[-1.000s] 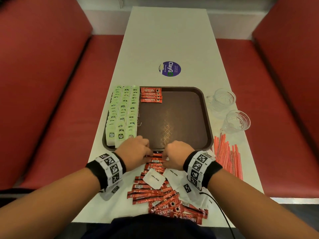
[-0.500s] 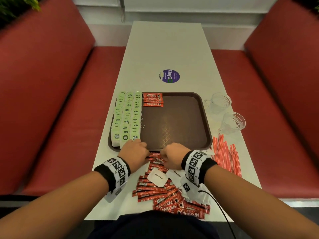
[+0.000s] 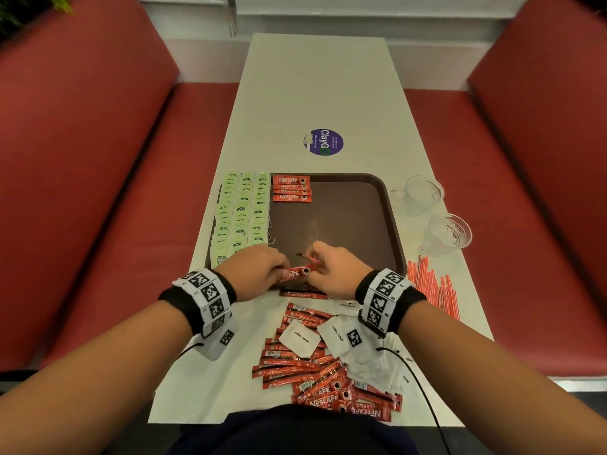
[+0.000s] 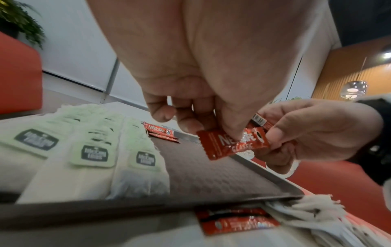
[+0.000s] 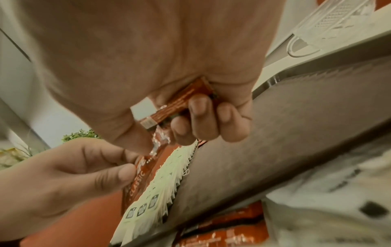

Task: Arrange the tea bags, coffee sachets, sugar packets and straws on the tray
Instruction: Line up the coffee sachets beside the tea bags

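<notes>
A brown tray point(image 3: 361, 205) lies mid-table. Green tea bags point(image 3: 241, 218) fill its left side in three rows. A few red coffee sachets point(image 3: 291, 189) sit stacked at its far edge. Over the tray's near rim my left hand point(image 3: 282, 270) and right hand point(image 3: 317, 264) both pinch one red coffee sachet point(image 3: 300, 271), label up point(image 4: 232, 143). My right hand's curled fingers point(image 5: 198, 107) also hold a second sachet point(image 5: 180, 103). Loose coffee sachets point(image 3: 315, 369) and white sugar packets point(image 3: 300, 338) lie in a pile near me. Red straws point(image 3: 430, 285) lie right of the tray.
Two clear glass cups point(image 3: 422, 192) point(image 3: 450, 233) stand right of the tray, beyond the straws. A round purple sticker point(image 3: 323, 142) marks the white table point(image 3: 315, 87) beyond the tray. Red bench seats point(image 3: 98, 192) flank both sides.
Both hands have lifted from the sachet pile in front of the tray to above its near rim, now holding a coffee sachet between them.
</notes>
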Demonstrator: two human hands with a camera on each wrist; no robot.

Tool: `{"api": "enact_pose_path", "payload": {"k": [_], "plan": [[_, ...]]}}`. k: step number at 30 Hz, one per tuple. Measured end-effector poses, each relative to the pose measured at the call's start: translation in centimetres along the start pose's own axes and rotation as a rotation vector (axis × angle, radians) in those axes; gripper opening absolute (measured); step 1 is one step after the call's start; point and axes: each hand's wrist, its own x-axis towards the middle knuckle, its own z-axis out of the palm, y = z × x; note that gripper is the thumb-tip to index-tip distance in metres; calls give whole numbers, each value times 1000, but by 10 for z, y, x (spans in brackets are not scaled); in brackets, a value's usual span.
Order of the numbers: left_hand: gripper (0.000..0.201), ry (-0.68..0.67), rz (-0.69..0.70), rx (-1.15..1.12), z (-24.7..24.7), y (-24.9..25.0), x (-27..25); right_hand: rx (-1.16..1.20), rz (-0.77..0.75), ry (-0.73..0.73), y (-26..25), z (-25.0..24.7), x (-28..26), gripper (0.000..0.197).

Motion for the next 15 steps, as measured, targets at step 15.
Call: {"api": "enact_pose_path", "payload": {"k": [15], "plan": [[14,163,9,-61,-13,5,53,85,-4,170,24,-16,21,11]]}}
